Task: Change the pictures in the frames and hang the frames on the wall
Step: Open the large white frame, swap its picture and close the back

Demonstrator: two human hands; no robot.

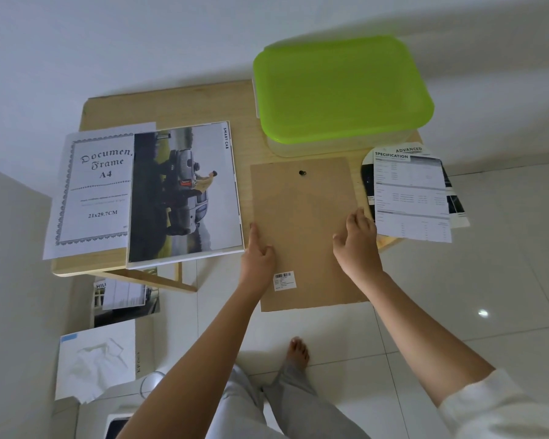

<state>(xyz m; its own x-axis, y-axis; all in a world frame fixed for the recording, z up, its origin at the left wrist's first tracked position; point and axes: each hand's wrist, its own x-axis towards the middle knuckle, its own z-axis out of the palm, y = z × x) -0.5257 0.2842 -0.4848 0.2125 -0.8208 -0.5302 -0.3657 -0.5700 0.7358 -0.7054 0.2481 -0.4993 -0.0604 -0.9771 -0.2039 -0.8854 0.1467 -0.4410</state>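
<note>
Head view looked down on a small wooden table point(203, 99) with both bare hands reaching in from below. Farthest out to the left of the left hand point(259, 251) lay a white sheet printed "Document Frame A4" point(99, 185), its right side tucked under a car picture point(184, 194) with a white border. The car picture's right edge sat just beside the left hand, and its near corner hung over the table front.

The left hand lay at the left edge of the brown backing board point(301, 223). Its thumb was stretched along that edge and its fingers were bent onto the board's face; whether it truly pinched the edge could not be told. The board lay flat between the two hands, its far part on the table and its near part jutting out over the tiled floor point(457, 312). A small black hanger knob point(302, 173) sat on the board well beyond the hands, and a barcode sticker point(284, 280) sat nearer than the hands, between the wrists.

The right hand point(355, 245) rested on the board near its right edge, fingers loosely spread and wide, thumb on the face, grasping nothing. Just to the right of that hand lay a sheet headed "Specification" point(409, 198), overhanging the table edge on top of a darker leaflet point(367, 182). Beyond both hands, past the board's far edge, stood a clear container with a green lid point(339, 90).

Down below the left arm, on the floor side, a white tissue box point(99, 359) stood near a brochure point(124, 296) under the table.
</note>
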